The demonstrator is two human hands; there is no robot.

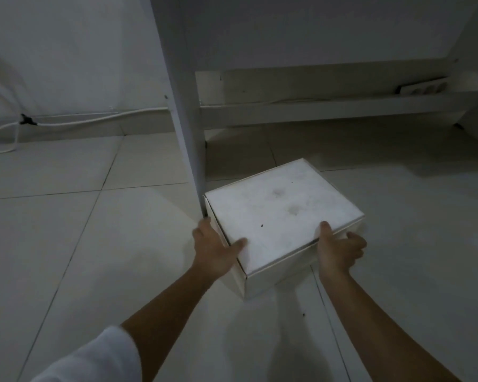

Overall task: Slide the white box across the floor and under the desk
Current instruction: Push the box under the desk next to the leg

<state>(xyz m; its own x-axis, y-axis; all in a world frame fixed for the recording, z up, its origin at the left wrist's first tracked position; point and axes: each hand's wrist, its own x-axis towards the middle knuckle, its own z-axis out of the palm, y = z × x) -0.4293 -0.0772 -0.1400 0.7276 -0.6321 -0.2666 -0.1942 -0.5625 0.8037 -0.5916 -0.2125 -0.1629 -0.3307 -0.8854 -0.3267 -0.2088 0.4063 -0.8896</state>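
A white cardboard box (280, 213) sits on the tiled floor, its far left corner right beside the front edge of the desk's white side panel (186, 128). My left hand (214, 248) grips the box's near left side, thumb on the lid. My right hand (338, 249) grips the near right side, thumb on the lid and fingers down the wall. The lid shows two faint smudges. The space under the desk opens beyond the box, to the right of the panel.
A low white rail (329, 110) runs across the back under the desk, with a power strip (422, 89) on it. White cables (66, 121) run along the wall's base at the left. Pale floor tiles (53, 230) surround the box.
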